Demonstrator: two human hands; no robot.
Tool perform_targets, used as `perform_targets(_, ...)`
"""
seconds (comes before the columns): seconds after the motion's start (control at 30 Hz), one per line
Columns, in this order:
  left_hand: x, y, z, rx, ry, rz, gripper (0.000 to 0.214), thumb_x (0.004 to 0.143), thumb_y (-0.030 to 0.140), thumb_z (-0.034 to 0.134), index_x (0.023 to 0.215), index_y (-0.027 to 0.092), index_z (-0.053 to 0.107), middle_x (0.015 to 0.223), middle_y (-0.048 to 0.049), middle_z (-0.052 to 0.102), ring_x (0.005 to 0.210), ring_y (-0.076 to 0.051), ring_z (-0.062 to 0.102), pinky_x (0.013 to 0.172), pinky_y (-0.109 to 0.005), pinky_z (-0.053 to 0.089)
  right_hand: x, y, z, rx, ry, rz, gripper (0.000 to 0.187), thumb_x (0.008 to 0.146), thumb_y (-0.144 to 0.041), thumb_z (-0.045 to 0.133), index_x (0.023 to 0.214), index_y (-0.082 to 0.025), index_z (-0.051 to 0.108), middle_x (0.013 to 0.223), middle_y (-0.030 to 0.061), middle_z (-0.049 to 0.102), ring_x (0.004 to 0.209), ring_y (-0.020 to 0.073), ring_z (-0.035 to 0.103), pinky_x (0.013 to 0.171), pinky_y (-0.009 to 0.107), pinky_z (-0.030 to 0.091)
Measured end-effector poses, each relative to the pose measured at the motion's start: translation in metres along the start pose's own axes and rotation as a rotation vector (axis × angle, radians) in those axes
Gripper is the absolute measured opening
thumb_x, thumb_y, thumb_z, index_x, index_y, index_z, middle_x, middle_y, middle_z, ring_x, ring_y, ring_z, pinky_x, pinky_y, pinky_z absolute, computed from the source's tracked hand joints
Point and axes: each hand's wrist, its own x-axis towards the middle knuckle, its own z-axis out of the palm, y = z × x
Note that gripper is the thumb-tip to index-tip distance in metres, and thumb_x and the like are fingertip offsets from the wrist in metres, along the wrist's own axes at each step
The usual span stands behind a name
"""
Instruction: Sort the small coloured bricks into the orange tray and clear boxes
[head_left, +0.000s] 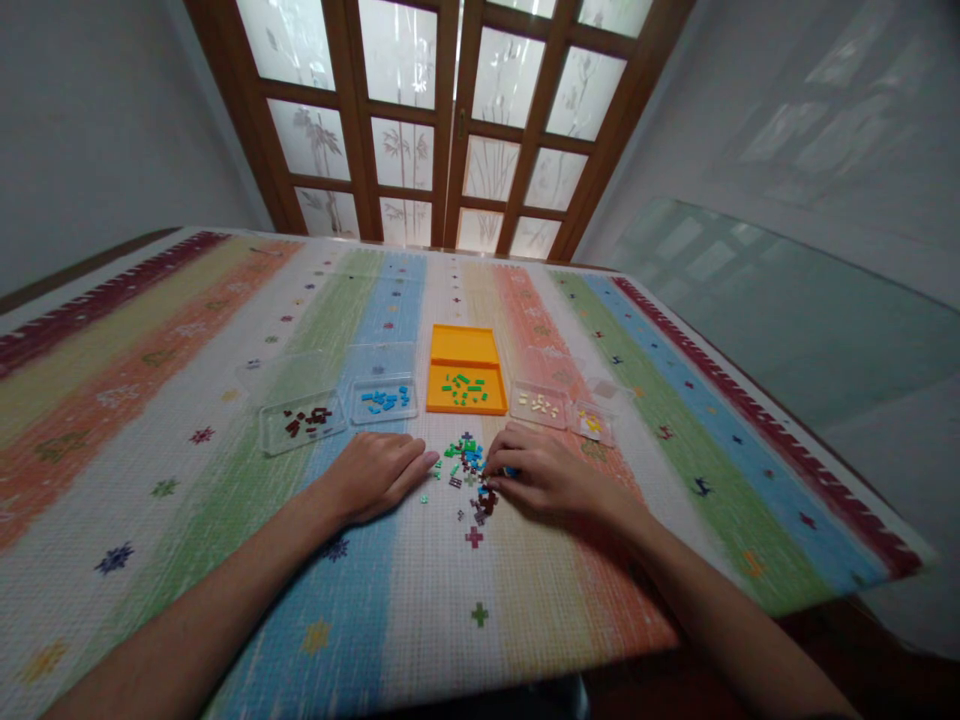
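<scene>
A loose pile of small building bricks (pixel 469 460) in green, blue, dark brown and grey lies on the tablecloth between my hands. My left hand (pixel 379 475) rests on the cloth just left of the pile, fingers stretched toward it and holding nothing visible. At the pile's right edge, my right hand (pixel 536 468) has its thumb and fingers bent together among the pieces. Whatever is between those fingertips is too small and hidden to make out. Behind the pile, an orange box (pixel 466 408) with its lid folded back holds green bricks (pixel 463 388).
Clear boxes flank the orange one: one with brown bricks (pixel 307 422) and one with blue bricks (pixel 384 398) leftward, cream bricks (pixel 540 403) and yellow bricks (pixel 590 421) rightward. A striped cloth (pixel 225 480) covers the table. Wood-framed glass doors (pixel 442 130) stand beyond.
</scene>
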Motion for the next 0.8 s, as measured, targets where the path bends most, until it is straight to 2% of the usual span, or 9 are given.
perform_targets(0.33, 0.001, 0.001, -0.001, -0.028, -0.006, -0.015, 0.055, 0.111, 0.042, 0.019, 0.075, 0.019, 0.054, 0.062, -0.0018, 0.057, 0.056, -0.017, 0.054, 0.056, -0.029, 0.037, 0.001, 0.006, 0.007, -0.052, 0.032, -0.032, 0.015, 0.098, -0.018, 0.061, 0.102, -0.02, 0.076, 0.097, 0.008, 0.069, 0.088, 0.0185, 0.061, 0.076, 0.032, 0.047)
perform_targets(0.5, 0.001, 0.0, -0.001, -0.035, -0.004, -0.017, 0.054, 0.111, 0.042, 0.02, 0.075, 0.019, 0.054, 0.062, -0.0017, 0.057, 0.056, -0.016, 0.053, 0.056, -0.029, 0.037, 0.001, 0.005, 0.007, -0.074, -0.008, 0.015, 0.017, 0.097, -0.016, 0.06, 0.099, -0.021, 0.076, 0.096, 0.0078, 0.07, 0.088, 0.0193, 0.06, 0.074, 0.033, 0.046)
perform_targets(0.8, 0.001, 0.0, 0.0, -0.023, -0.01, -0.007, 0.055, 0.111, 0.043, 0.019, 0.075, 0.02, 0.054, 0.063, -0.0024, 0.058, 0.057, -0.017, 0.054, 0.056, -0.03, 0.038, 0.003, -0.004, 0.007, -0.073, -0.003, 0.083, 0.02, 0.092, -0.007, 0.059, 0.096, -0.021, 0.072, 0.098, 0.0065, 0.068, 0.091, 0.0195, 0.06, 0.077, 0.033, 0.045)
